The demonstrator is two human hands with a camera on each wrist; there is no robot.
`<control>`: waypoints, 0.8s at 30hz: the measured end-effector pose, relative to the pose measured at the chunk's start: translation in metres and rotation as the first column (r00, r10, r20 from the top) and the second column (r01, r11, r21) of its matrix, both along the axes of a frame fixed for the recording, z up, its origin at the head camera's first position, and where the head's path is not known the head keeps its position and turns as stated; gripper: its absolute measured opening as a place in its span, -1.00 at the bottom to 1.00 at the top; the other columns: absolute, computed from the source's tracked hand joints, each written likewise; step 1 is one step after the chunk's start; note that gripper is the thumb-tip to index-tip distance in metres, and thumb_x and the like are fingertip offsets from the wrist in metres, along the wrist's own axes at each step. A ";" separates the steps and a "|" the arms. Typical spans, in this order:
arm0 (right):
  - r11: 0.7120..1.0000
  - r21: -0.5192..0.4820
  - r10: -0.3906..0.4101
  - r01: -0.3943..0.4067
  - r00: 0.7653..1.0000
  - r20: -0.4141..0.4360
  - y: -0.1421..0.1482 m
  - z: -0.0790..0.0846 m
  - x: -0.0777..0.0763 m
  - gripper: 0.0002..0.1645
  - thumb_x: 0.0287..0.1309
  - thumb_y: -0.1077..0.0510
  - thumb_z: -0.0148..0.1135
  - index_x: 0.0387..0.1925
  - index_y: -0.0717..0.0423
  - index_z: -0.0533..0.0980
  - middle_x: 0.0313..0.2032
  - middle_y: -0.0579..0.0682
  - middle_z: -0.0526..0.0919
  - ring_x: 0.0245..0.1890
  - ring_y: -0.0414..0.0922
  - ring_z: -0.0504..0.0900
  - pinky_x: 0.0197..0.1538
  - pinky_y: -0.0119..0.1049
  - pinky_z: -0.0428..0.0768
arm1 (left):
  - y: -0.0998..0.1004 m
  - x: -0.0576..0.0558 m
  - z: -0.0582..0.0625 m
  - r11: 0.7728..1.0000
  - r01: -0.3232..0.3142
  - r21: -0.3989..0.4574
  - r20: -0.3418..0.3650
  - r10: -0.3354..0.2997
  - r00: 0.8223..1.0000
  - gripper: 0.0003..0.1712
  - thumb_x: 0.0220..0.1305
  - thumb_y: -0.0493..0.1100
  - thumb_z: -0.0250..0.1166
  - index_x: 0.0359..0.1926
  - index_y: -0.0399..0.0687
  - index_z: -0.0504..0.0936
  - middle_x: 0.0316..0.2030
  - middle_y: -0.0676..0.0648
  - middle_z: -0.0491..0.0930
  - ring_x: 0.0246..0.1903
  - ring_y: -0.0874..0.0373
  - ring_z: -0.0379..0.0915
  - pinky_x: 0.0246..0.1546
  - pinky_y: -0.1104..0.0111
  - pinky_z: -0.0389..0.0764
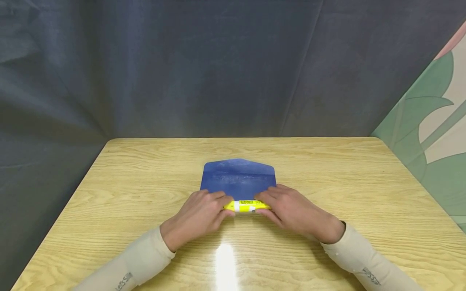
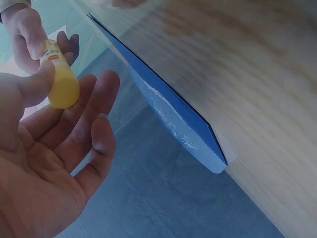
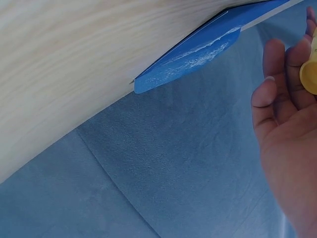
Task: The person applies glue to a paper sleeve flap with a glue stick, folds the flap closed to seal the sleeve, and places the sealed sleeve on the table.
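Note:
Both hands hold a yellow glue stick [image 1: 247, 206] level between them, over the near part of a blue envelope [image 1: 238, 184]. My left hand [image 1: 202, 210] pinches one end between thumb and fingers; in the left wrist view the smooth yellow end of the glue stick [image 2: 64, 89] shows by the thumb. At the other end, my right hand [image 1: 293, 206] grips the printed barrel, and the right wrist view shows a round yellow end [image 3: 309, 77] by its fingers. The envelope lies with its flap [image 2: 173, 119] opened out away from me, whitish smears across it. The hands hide its near corners.
A wood-grain table [image 1: 145, 173] carries the envelope, with a bright light reflection near the front. Dark cloth [image 1: 218, 72] hangs behind and along the left. A green and pink leaf-patterned surface [image 1: 437, 121] stands at the right.

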State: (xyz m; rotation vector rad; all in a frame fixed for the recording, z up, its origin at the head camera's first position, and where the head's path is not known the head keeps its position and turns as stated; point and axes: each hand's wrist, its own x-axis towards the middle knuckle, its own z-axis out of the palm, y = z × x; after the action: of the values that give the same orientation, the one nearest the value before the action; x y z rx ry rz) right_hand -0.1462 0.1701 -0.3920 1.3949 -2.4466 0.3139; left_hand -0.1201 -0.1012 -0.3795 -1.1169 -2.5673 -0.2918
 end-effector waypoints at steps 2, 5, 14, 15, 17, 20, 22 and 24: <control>1.000 0.002 -0.003 0.003 1.000 0.002 0.001 0.000 0.000 -0.69 0.39 -0.12 0.15 -0.06 -0.01 0.58 -0.33 -0.25 0.62 -0.39 -0.32 0.45 -0.17 -0.34 0.55 | 0.000 0.000 0.001 1.000 -0.003 0.001 0.009 0.003 1.000 -0.68 0.28 0.12 0.33 -0.23 -0.03 0.73 -0.54 0.14 0.54 -0.66 0.36 0.22 -0.60 0.52 0.23; 1.000 0.006 -0.006 0.006 1.000 0.009 0.001 0.001 -0.001 -0.68 0.41 -0.12 0.13 -0.05 -0.01 0.58 -0.32 -0.24 0.62 -0.38 -0.33 0.47 -0.16 -0.32 0.56 | 0.001 0.000 0.001 1.000 -0.006 0.002 0.018 0.006 1.000 -0.68 0.28 0.12 0.34 -0.22 -0.03 0.73 -0.53 0.14 0.54 -0.66 0.37 0.20 -0.60 0.52 0.23; 1.000 0.010 -0.003 0.003 1.000 0.007 0.002 0.001 -0.002 -0.67 0.42 -0.13 0.11 -0.04 -0.01 0.58 -0.31 -0.24 0.62 -0.39 -0.33 0.46 -0.15 -0.33 0.57 | 0.001 -0.001 0.001 1.000 -0.007 -0.013 0.007 0.007 1.000 -0.68 0.29 0.12 0.33 -0.23 -0.02 0.73 -0.53 0.13 0.54 -0.65 0.34 0.25 -0.60 0.50 0.28; 1.000 0.011 -0.003 0.003 1.000 0.007 0.002 0.001 -0.002 -0.67 0.42 -0.13 0.12 -0.04 -0.01 0.58 -0.32 -0.25 0.62 -0.40 -0.33 0.45 -0.16 -0.33 0.57 | 0.001 -0.001 0.001 1.000 -0.007 -0.013 0.006 0.007 1.000 -0.68 0.29 0.12 0.33 -0.22 -0.02 0.73 -0.52 0.13 0.55 -0.65 0.34 0.26 -0.60 0.50 0.28; 1.000 0.010 -0.001 0.001 1.000 0.007 0.001 0.001 -0.002 -0.68 0.41 -0.13 0.12 -0.06 -0.02 0.58 -0.33 -0.25 0.61 -0.41 -0.33 0.42 -0.18 -0.33 0.56 | 0.001 0.000 0.001 1.000 -0.009 -0.014 0.010 0.009 1.000 -0.67 0.28 0.12 0.33 -0.21 -0.03 0.73 -0.51 0.12 0.56 -0.65 0.35 0.26 -0.59 0.50 0.28; 1.000 0.007 0.002 -0.002 1.000 0.005 0.001 0.000 -0.002 -0.69 0.40 -0.13 0.14 -0.07 -0.02 0.57 -0.34 -0.26 0.59 -0.42 -0.33 0.39 -0.21 -0.34 0.53 | 0.000 0.000 0.001 1.000 -0.015 -0.017 0.021 0.015 1.000 -0.66 0.28 0.13 0.33 -0.20 -0.03 0.74 -0.50 0.12 0.57 -0.65 0.35 0.25 -0.59 0.50 0.27; 1.000 0.004 0.005 -0.005 1.000 0.003 0.001 -0.001 -0.002 -0.70 0.39 -0.13 0.15 -0.08 -0.02 0.57 -0.35 -0.26 0.58 -0.43 -0.33 0.38 -0.23 -0.35 0.51 | 0.000 0.000 0.001 1.000 -0.016 -0.016 0.030 0.017 0.999 -0.66 0.28 0.12 0.34 -0.19 -0.04 0.74 -0.50 0.12 0.57 -0.65 0.36 0.24 -0.60 0.51 0.27; 1.000 0.003 0.007 -0.007 1.000 0.000 0.001 -0.001 -0.001 -0.70 0.39 -0.12 0.15 -0.08 -0.02 0.57 -0.35 -0.26 0.58 -0.43 -0.34 0.37 -0.23 -0.35 0.51 | 0.000 0.001 0.000 1.000 -0.019 -0.017 0.034 0.019 0.999 -0.66 0.27 0.12 0.34 -0.19 -0.04 0.74 -0.50 0.12 0.57 -0.65 0.36 0.24 -0.60 0.51 0.26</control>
State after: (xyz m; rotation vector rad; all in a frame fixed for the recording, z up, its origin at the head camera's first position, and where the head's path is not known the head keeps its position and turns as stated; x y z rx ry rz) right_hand -0.1475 0.1712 -0.3928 1.4044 -2.4440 0.3124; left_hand -0.1195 -0.1009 -0.3790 -1.1020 -2.6135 -0.2881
